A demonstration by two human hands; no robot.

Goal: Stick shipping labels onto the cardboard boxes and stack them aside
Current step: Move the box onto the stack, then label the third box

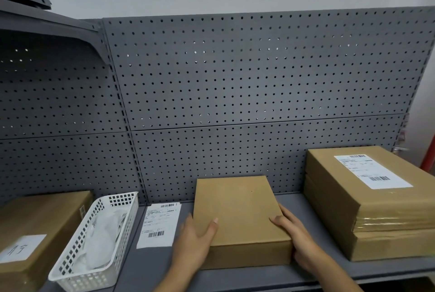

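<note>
Left hand (195,240) and right hand (296,242) grip the box (237,209); label (160,225) at its 9 o'clock, lengthwise 12-to-6, left hand nearer

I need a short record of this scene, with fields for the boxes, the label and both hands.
middle box: no label, on shelf
left hand: grips its left edge
right hand: grips its right edge
loose label: flat, left of middle box
right stack: two boxes, top one labelled
basket: white, left of label
</note>
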